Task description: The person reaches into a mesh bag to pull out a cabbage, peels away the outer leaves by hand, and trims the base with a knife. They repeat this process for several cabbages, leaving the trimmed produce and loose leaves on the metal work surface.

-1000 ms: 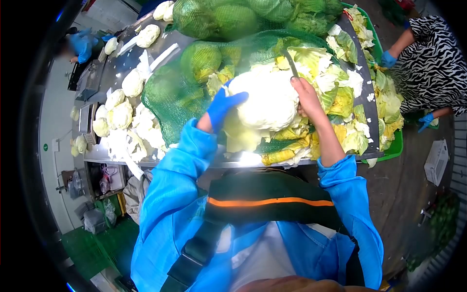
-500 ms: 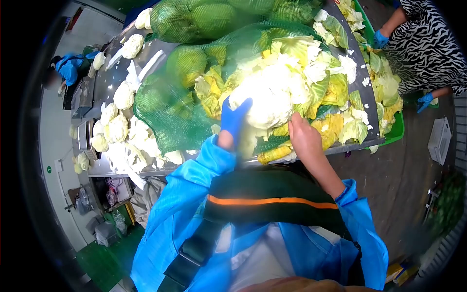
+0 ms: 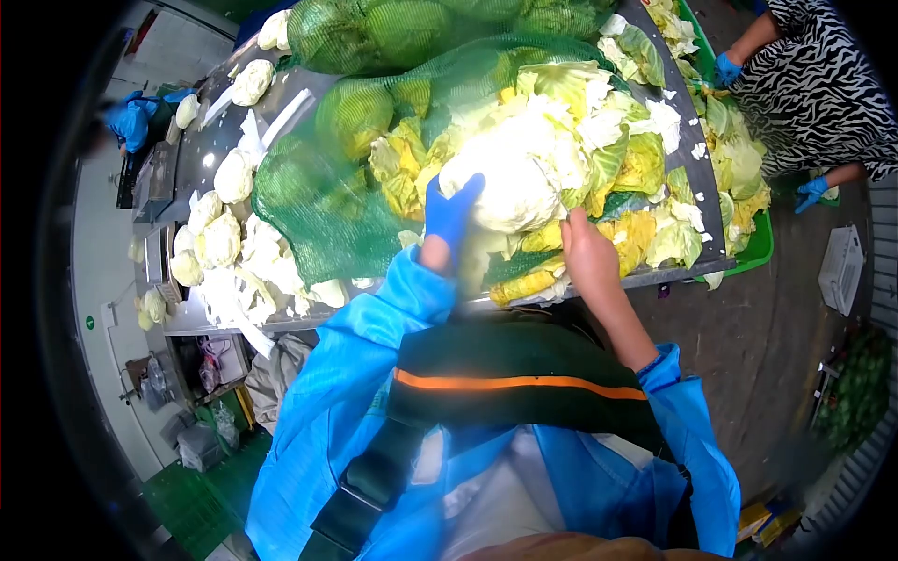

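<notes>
A pale, trimmed cabbage [image 3: 513, 192], glaring in the light, lies on the near part of a green mesh bag [image 3: 327, 224]. My left hand [image 3: 451, 213], in a blue glove, grips its left side with thumb and finger spread against it. At the cabbage's lower right edge, my bare right hand [image 3: 591, 251] is closed; whatever its fingers hold is hidden. Loose yellow-green leaves [image 3: 629, 241] surround the cabbage on the right. Whole green cabbages [image 3: 360, 117] show through the mesh behind.
Several trimmed cabbages [image 3: 220, 240] and white scraps cover the left of the metal table [image 3: 323, 323]. Another full mesh bag [image 3: 402, 33] lies at the back. A green crate [image 3: 762, 248] of leaves stands right, beside a person in zebra print [image 3: 814, 89]. Another person [image 3: 131, 122] is far left.
The view has shifted slightly. My right hand has moved a little rightward along the cabbage's edge, while my left hand keeps its place on the cabbage.
</notes>
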{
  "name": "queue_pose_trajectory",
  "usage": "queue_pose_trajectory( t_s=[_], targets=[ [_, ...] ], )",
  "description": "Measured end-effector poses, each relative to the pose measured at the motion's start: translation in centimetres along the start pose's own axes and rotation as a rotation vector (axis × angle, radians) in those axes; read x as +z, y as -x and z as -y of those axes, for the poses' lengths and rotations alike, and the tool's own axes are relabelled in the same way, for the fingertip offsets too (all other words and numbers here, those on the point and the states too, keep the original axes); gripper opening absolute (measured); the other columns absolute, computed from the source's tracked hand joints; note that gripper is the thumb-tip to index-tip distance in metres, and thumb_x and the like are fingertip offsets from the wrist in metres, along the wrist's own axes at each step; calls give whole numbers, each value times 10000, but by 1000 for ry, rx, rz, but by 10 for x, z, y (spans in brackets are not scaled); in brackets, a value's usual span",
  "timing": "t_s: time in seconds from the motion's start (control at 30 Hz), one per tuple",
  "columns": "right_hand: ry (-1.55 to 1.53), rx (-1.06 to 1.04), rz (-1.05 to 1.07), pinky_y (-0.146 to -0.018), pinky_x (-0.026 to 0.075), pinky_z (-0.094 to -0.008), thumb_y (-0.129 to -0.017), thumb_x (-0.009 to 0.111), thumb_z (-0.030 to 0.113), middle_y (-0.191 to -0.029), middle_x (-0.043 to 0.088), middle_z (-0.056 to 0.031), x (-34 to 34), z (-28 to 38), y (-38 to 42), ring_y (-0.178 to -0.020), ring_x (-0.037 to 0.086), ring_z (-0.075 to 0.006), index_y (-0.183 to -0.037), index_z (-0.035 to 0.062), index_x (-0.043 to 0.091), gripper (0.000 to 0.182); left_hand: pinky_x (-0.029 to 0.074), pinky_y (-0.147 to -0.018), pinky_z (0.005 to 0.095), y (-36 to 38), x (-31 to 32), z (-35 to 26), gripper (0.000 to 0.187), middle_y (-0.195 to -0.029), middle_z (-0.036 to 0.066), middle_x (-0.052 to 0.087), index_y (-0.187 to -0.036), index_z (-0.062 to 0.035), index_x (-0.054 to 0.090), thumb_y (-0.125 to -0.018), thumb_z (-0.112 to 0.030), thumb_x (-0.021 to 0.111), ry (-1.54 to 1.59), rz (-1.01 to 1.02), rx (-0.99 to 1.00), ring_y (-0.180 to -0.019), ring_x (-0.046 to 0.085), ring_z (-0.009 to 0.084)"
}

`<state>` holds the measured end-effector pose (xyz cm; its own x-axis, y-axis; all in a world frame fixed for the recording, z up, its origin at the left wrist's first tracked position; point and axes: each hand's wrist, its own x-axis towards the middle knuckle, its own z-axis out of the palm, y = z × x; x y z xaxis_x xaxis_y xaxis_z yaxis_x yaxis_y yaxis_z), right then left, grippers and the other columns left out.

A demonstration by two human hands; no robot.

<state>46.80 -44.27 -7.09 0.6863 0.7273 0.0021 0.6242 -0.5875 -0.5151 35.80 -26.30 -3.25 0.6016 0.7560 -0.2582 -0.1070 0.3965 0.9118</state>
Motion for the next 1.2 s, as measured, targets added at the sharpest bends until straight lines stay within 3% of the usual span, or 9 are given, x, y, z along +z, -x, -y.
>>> queue_pose_trajectory(
  t_s=[0.1,0.2,0.4,0.5,0.8,0.9,1.0,1.1,1.2],
  targets=[
    [-208,135,56,-579,483,-515,-956,503,268,-765,618,-195,-18,9,-13,-684,616,-410,-962,59,485,209,511,-835,335,-1,-3,7,433,-1088,119,647,-1223,50,551,-850,-123,687,-50,-19,40,-949,634,212],
    [-61,-88,17,-576,496,-503,-952,514,263,-756,617,-185,-31,22,-11,-661,618,-401,-958,64,487,201,512,-833,333,5,3,2,429,-1079,116,648,-1218,50,553,-848,-120,687,-14,-4,51,-945,634,210],
    [204,-40,44,-526,474,-465,-943,552,225,-734,609,-187,-23,28,-2,-626,603,-391,-913,54,454,199,513,-829,330,5,4,2,432,-1085,113,642,-1220,48,547,-844,-112,690,11,-9,48,-952,630,206],
    [5,-80,14,-547,503,-469,-946,533,268,-764,620,-189,-21,17,-2,-630,622,-382,-962,71,476,206,510,-833,331,-2,-2,9,442,-1099,114,634,-1232,42,536,-847,-113,688,-37,-12,53,-966,624,206],
    [69,-89,106,-527,489,-478,-945,531,255,-740,617,-189,-22,12,-5,-619,621,-380,-947,69,478,193,494,-858,315,8,13,-4,410,-1097,104,659,-1190,27,591,-836,-141,714,-8,-72,50,-971,624,187],
    [219,-61,93,-519,492,-470,-954,507,259,-730,614,-187,-18,14,-17,-605,620,-368,-937,70,479,192,494,-857,314,8,15,-3,408,-1092,105,659,-1181,29,593,-832,-144,716,-20,-48,77,-969,624,187],
    [181,-12,72,-558,486,-493,-969,469,266,-769,620,-224,-10,14,-28,-641,615,-406,-970,48,481,219,493,-859,315,3,13,9,408,-1084,105,659,-1176,33,593,-830,-145,715,-69,-115,115,-965,622,186],
    [-376,240,161,-613,468,-520,-982,443,274,-813,621,-261,-7,5,-26,-692,601,-456,-1031,25,477,257,492,-864,315,3,9,16,412,-1082,107,657,-1178,33,590,-827,-143,715,-52,-144,127,-967,619,185],
    [-349,363,66,-656,451,-532,-985,434,294,-855,614,-293,-36,-5,-40,-772,591,-481,-1089,8,465,306,491,-869,320,9,10,15,430,-1085,108,652,-1190,31,581,-819,-139,717,-71,-153,154,-974,615,188]
  ],
)
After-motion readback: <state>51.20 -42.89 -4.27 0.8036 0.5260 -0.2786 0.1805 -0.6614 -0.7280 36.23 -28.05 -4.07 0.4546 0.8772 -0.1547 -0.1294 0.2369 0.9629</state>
